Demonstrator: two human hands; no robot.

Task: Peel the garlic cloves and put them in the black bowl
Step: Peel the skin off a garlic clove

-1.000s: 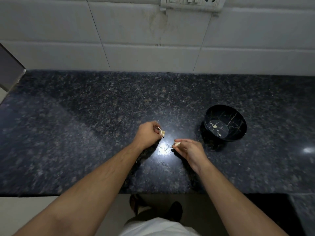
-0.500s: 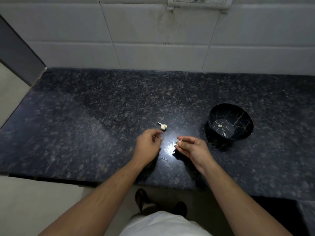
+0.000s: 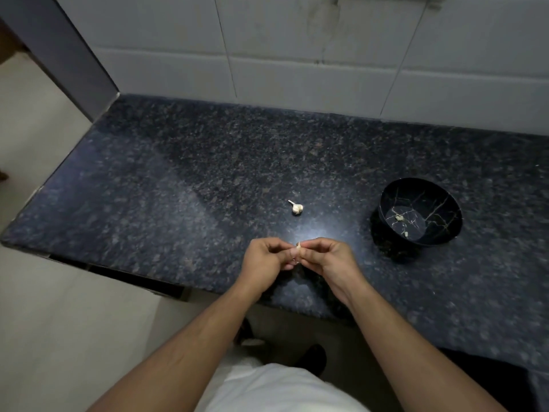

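Observation:
My left hand point(image 3: 266, 258) and my right hand point(image 3: 325, 257) meet over the front of the dark granite counter point(image 3: 178, 179). Between their fingertips both pinch one small pale garlic clove point(image 3: 298, 246), mostly hidden by the fingers. A small garlic head piece with a stem point(image 3: 296, 207) lies alone on the counter a little beyond the hands. The black bowl with gold crack lines point(image 3: 386, 203) stands to the right, with two or three peeled pale bits point(image 3: 399, 217) on its bottom.
A white tiled wall point(image 3: 297, 55) closes the back of the counter, and a grey panel point(image 3: 65, 55) stands at its left end. The counter's front edge runs just under my wrists. Pale floor lies to the left and below.
My left hand has put the garlic head piece down on the counter and come back to join my right hand on the clove. The view has shifted left.

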